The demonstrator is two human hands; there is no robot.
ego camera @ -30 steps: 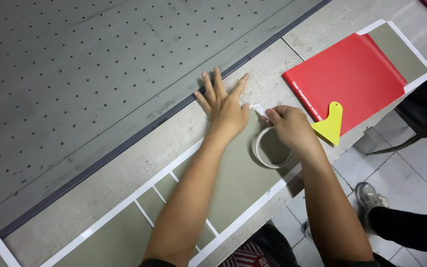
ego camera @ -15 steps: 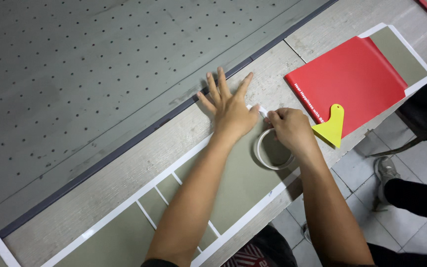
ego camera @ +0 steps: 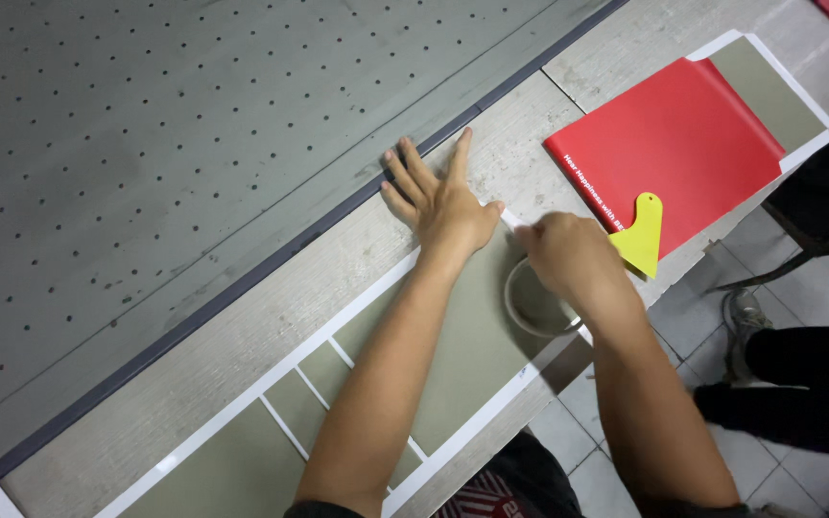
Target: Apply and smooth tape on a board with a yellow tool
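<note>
— Grey wood-grain desk (ego camera: pixel 271 317) runs along a big grey perforated board (ego camera: pixel 146 125), with floor tiles showing past the desk's near edge. What is the person busy with?

— Taping, by the look of it. The left hand (ego camera: pixel 443 206) lies flat, fingers (ego camera: pixel 405 168) spread, partly on the bare desk near the board's dark rim and partly on the far corner of an olive sheet with white borders (ego camera: pixel 462 336). The right hand (ego camera: pixel 573 254) is curled at that same corner; its fingers seem pressed together on a white strip end, though the pinch itself is hidden. A roll of tape (ego camera: pixel 534 307) lies on the sheet just under that hand, near the desk's near edge.

— And the next move?

— Likely steady pressure from the flat hand while the strip is laid straight along the white border.

— Anything labelled nearby?

— A red rectangular sheet (ego camera: pixel 674 144) sits towards the desk's right end, with one line of small white print along its near edge, overlapping another olive, white-bordered sheet (ego camera: pixel 769 91). A yellow scraper (ego camera: pixel 640 235) rests on the red sheet's near corner, just beside the right hand.
</note>
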